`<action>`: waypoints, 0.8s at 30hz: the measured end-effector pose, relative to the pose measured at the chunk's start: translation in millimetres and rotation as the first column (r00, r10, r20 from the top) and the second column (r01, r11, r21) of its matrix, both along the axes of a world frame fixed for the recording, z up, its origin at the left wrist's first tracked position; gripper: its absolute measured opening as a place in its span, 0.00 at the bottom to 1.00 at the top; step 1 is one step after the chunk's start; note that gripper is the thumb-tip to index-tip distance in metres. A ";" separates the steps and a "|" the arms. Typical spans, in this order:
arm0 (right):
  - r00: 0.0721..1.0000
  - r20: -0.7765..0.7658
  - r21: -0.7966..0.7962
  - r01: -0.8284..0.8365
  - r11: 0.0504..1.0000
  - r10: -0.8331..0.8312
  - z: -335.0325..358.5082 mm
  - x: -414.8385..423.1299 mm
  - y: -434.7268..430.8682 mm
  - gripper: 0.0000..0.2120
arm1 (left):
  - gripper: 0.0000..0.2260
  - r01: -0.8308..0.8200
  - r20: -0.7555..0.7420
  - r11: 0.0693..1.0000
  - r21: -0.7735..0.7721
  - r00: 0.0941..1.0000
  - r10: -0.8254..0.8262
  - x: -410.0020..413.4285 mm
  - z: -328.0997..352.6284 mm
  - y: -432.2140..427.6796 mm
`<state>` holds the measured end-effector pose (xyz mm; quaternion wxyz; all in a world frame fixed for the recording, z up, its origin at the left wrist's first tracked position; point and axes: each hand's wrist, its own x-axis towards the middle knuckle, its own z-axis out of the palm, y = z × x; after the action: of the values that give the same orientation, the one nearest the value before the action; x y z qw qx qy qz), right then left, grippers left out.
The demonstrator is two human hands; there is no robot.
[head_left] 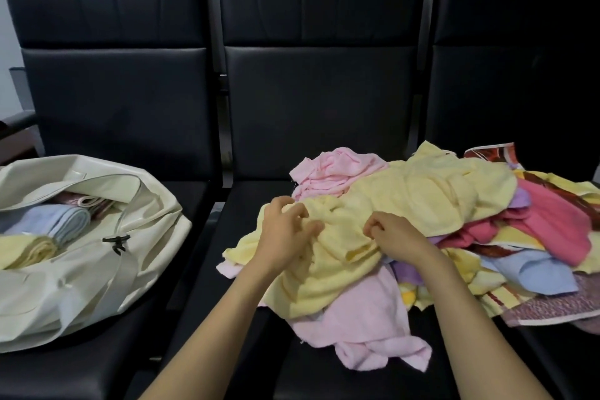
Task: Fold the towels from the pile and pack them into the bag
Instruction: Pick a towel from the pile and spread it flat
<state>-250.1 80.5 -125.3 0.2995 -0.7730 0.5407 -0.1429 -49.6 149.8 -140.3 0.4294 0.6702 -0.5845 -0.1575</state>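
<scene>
Pick-up step. Left hand and right hand are both gripping the yellow towel, fingers curling into it atop the pile on the seat. The bag is lying open to the left, part-filled. Next move likely calls for lifting the towel clear and spreading it flat.

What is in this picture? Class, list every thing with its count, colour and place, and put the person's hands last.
bag: one, cream, open, on the left seat
folded towels: at least three, blue, yellow and a pinkish one, inside the bag
yellow towel: one, pale yellow, on top of the pile
pile: many loose towels, pink, purple, blue and patterned, across the middle and right seats
seats: three, black, in a row
left hand: one, grips the yellow towel
right hand: one, pinches the yellow towel beside the left hand
</scene>
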 end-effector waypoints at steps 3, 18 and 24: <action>0.997 0.069 0.016 0.026 1.000 -0.027 -7.0 12.2 2.7 0.17 | 0.14 0.046 -0.267 0.997 -0.068 0.962 -0.063 1.3 15.1 7.4; 0.714 0.700 0.065 -0.059 0.996 -0.003 13.7 32.4 19.5 0.10 | 0.11 0.443 -0.235 0.876 0.189 0.887 -0.398 -10.2 22.3 15.2; 0.722 0.677 0.042 0.153 0.987 -0.141 8.6 11.1 3.8 0.09 | 0.15 0.207 0.100 0.978 0.012 0.973 -0.207 4.7 15.6 8.8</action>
<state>-239.0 84.3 -116.6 0.4572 -0.6247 0.4526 -0.4425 -44.9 158.6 -124.7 0.3802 0.6131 -0.6719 -0.1679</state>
